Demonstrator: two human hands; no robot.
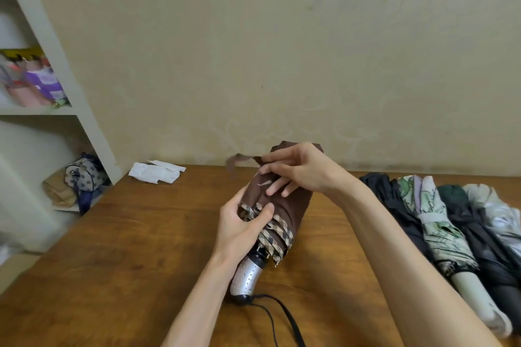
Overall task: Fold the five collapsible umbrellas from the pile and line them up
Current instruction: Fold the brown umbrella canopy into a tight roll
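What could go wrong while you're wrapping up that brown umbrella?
1. The closing strap, pinched by the right hand, could slip free, and the rolled fabric of the brown umbrella might spring loose.
2. The left hand grips only near the checked edge, so the folds could bunch unevenly.
3. The black wrist cord trails toward the near edge of the table and might snag an arm.
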